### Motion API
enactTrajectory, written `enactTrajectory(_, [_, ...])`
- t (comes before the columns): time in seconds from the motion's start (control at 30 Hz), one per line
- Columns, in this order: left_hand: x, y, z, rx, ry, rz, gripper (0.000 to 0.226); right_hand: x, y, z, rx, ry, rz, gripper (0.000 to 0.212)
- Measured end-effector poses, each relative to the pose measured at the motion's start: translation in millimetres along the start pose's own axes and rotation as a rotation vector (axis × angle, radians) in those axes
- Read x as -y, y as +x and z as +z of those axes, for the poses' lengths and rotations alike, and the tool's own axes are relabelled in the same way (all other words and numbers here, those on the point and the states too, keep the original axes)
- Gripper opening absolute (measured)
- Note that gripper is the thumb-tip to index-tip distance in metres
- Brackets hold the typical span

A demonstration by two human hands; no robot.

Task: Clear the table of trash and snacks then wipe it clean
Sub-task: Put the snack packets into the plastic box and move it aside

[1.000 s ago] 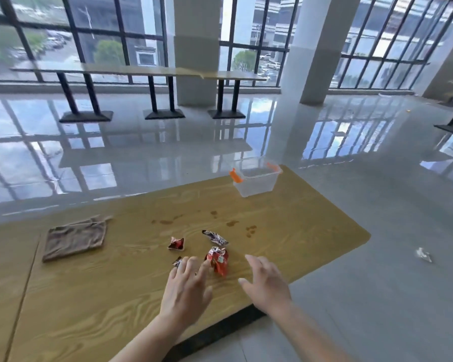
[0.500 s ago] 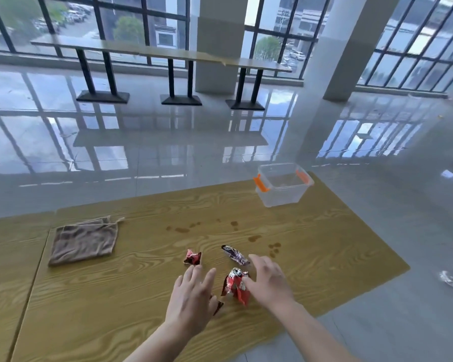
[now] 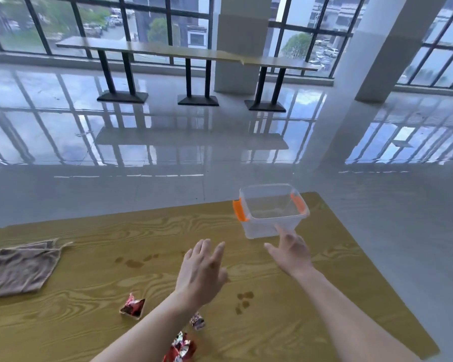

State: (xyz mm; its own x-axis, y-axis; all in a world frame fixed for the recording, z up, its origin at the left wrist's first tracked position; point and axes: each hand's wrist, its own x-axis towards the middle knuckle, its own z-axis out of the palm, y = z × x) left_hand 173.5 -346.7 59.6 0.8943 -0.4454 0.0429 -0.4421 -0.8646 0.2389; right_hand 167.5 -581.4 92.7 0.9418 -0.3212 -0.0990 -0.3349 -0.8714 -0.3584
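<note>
A clear plastic box (image 3: 256, 228) with orange handles stands near the far right corner of the wooden table (image 3: 89, 335). My right hand (image 3: 289, 250) is stretched out, fingers apart, its fingertips just at the box's near wall. My left hand (image 3: 202, 270) hovers open above the table's middle, holding nothing. Three crumpled snack wrappers lie near the front: a red one (image 3: 132, 307), a small one (image 3: 198, 321) partly behind my left forearm, and a larger red one (image 3: 179, 348) at the bottom edge. Brown stains (image 3: 243, 300) mark the wood.
A folded brown cloth (image 3: 19, 269) lies at the table's left. The table's right edge drops to a glossy tiled floor. A long counter (image 3: 183, 52) on black legs and two white pillars stand far back by the windows.
Both hands left the wrappers and moved forward toward the box; the right hand now reaches its near wall. The view shifted, so the wrappers sit lower in frame.
</note>
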Motion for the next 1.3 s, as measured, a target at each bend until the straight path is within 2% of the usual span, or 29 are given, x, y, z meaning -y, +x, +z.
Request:
enactTrajectory(0.23, [-56,103,3,-0.021,-0.075,-0.067,0.059,-50,95,-31,-0.089,0.070,-0.063,0.063])
enactTrajectory(0.33, [-71,140,7,-0.004,-0.148,-0.126,0.053,-68,125,-34,-0.064,0.083,0.032,0.074])
enactTrajectory(0.5, [-74,185,18,0.062,-0.275,-0.301,0.072,-94,160,-25,0.017,0.061,0.123,0.071])
enactTrajectory(0.67, [-67,202,28,0.101,-0.368,-0.402,0.053,-105,179,-13,0.063,0.072,0.172,0.077])
enactTrajectory(0.9, [-67,210,37,0.094,-0.457,-0.410,0.060,-104,188,-4,0.090,0.078,0.155,0.069])
enactTrajectory(1.07, [-66,217,39,0.076,-0.472,-0.425,0.049,-105,194,0,0.002,0.066,0.127,0.067])
enactTrajectory(1.2, [-64,220,40,0.060,-0.485,-0.424,0.049,-108,195,1,-0.052,0.075,0.106,0.054])
enactTrajectory(1.3, [-62,218,38,0.035,-0.491,-0.415,0.050,-106,192,2,-0.096,0.075,0.097,0.054])
